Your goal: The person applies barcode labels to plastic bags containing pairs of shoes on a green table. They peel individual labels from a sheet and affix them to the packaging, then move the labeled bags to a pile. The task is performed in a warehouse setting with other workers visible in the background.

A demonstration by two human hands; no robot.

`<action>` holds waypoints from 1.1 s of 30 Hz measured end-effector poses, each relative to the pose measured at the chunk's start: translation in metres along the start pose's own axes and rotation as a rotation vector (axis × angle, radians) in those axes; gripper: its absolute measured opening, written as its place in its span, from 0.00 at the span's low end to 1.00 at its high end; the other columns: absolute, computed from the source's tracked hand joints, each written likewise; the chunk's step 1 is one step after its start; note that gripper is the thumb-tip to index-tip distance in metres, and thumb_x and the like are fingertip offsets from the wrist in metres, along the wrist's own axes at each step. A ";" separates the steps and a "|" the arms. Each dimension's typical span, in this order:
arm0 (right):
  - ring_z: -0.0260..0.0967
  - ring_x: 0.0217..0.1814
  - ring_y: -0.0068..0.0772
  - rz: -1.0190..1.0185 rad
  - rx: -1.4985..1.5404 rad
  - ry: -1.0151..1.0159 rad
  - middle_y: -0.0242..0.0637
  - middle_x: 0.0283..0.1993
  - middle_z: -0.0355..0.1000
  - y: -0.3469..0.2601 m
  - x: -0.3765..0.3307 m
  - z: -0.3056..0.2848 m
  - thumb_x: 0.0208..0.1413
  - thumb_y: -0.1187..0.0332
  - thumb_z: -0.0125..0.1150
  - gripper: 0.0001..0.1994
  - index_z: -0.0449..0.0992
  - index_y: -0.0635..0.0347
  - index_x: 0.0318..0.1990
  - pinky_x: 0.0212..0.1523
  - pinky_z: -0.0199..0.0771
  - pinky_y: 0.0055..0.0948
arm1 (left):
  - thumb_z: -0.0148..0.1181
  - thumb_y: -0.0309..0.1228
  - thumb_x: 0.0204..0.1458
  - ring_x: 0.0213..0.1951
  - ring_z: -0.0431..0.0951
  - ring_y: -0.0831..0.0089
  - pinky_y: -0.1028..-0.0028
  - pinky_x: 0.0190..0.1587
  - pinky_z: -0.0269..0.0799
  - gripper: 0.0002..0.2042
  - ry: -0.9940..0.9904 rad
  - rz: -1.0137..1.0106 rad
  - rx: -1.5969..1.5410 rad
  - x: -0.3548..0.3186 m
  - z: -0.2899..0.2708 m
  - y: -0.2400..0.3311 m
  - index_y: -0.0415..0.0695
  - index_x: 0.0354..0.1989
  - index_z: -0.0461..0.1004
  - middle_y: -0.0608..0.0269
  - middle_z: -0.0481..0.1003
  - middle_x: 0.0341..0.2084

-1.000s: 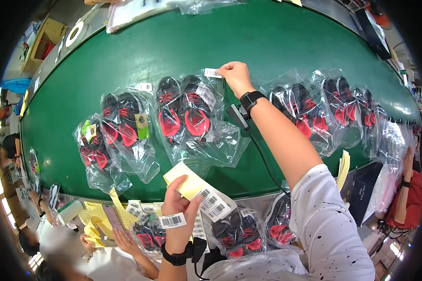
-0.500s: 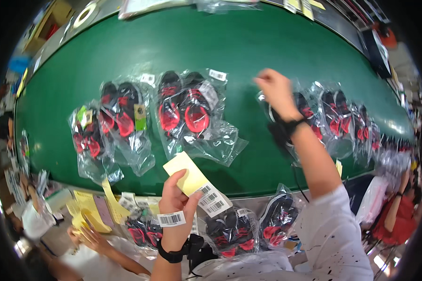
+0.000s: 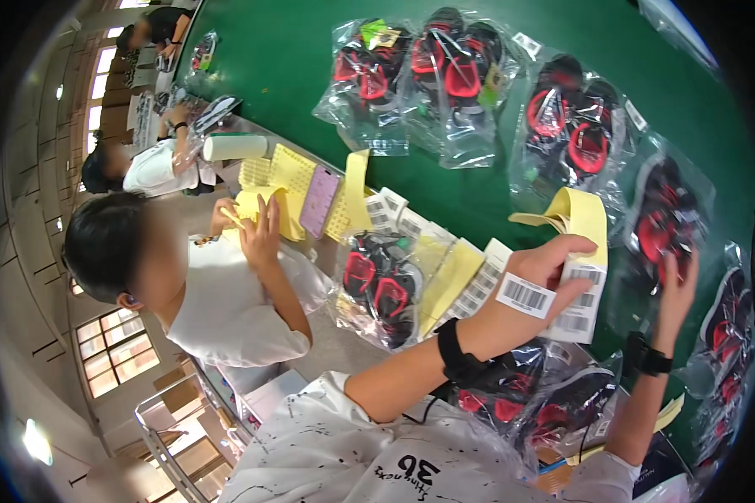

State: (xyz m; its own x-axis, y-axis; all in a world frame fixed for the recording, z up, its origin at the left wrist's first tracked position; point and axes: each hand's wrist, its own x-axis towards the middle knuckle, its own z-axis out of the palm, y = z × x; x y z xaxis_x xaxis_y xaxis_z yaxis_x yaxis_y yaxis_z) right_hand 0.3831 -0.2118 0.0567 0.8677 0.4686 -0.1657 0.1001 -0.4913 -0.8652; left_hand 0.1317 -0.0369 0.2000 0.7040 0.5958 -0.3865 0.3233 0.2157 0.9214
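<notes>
Two hands at work: left hand [image 3: 554,272] clenched on a yellow label pad [image 3: 580,220] above the green table [image 3: 294,50]; right hand [image 3: 678,285] spread flat on a bagged sandal pair [image 3: 663,226]. Bag likely light, slippery, floppy; best pinched at an edge.

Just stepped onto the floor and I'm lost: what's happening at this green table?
A person's left hand holds a yellow strip of white barcode stickers, with one sticker on the hand's back. Their right hand rests on a clear plastic bag of red-and-black sandals lying on the green table. More such bags lie in a row. Beside them, a co-worker in white handles yellow sticker sheets.
</notes>
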 end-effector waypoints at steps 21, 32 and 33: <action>0.65 0.43 0.25 -0.170 0.241 -0.526 0.36 0.41 0.67 -0.156 -0.102 0.049 0.50 0.85 0.58 0.07 0.75 0.70 0.37 0.44 0.64 0.20 | 0.57 0.25 0.54 0.19 0.74 0.62 0.69 0.23 0.65 0.12 0.048 0.248 0.085 -0.022 -0.012 -0.004 0.42 0.48 0.70 0.56 0.72 0.17; 0.64 0.43 0.29 -0.254 0.172 -0.560 0.38 0.39 0.67 -0.156 -0.109 0.073 0.52 0.84 0.56 0.06 0.75 0.70 0.38 0.46 0.63 0.23 | 0.51 0.25 0.58 0.17 0.72 0.70 0.71 0.21 0.63 0.05 0.082 0.234 -0.180 -0.027 -0.028 -0.028 0.39 0.41 0.68 0.60 0.69 0.14; 0.64 0.43 0.29 -0.267 0.160 -0.563 0.38 0.39 0.67 -0.156 -0.109 0.075 0.53 0.83 0.57 0.06 0.75 0.70 0.38 0.46 0.64 0.24 | 0.51 0.25 0.58 0.18 0.72 0.69 0.71 0.21 0.63 0.05 0.081 0.219 -0.224 -0.029 -0.030 -0.029 0.39 0.40 0.67 0.60 0.69 0.14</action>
State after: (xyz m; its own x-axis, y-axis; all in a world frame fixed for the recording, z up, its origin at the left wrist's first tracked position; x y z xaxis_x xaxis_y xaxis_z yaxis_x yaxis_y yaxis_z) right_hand 0.2358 -0.1309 0.1746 0.4304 0.8946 -0.1198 0.1662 -0.2091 -0.9637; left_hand 0.0831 -0.0368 0.1856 0.6859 0.7047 -0.1817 0.0163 0.2348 0.9719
